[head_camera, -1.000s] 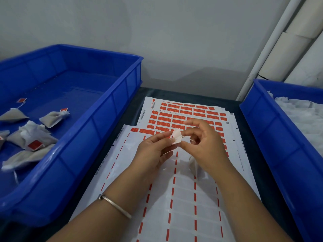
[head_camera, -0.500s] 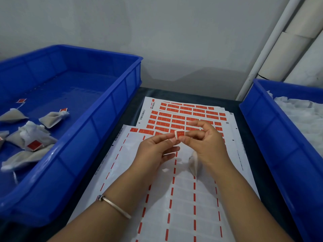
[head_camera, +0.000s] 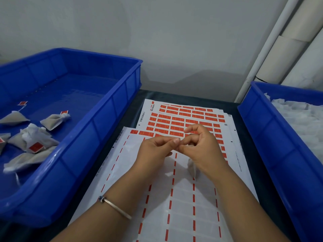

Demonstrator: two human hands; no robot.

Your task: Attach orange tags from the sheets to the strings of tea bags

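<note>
Grey wall and dark tabletop frame our sheets (head_camera: 176, 203). Over them, our left hand (head_camera: 155, 147) and right hand (head_camera: 201, 145) pinch fingertips together, presumably pressing a tag onto string; the tag itself is hidden. Beneath the right hand dangles 1 tea bag (head_camera: 191, 167). Left of the sheets, a blue bin (head_camera: 97, 126) collects tagged bags (head_camera: 35, 142); right, another bin (head_camera: 272, 137) holds untagged stock.

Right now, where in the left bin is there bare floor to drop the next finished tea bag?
The left bin has bare floor across its far and right half, bordered by the back and right walls. Its near-left corner is crowded with tagged tea bags. The right bin is heaped with white bags.
</note>
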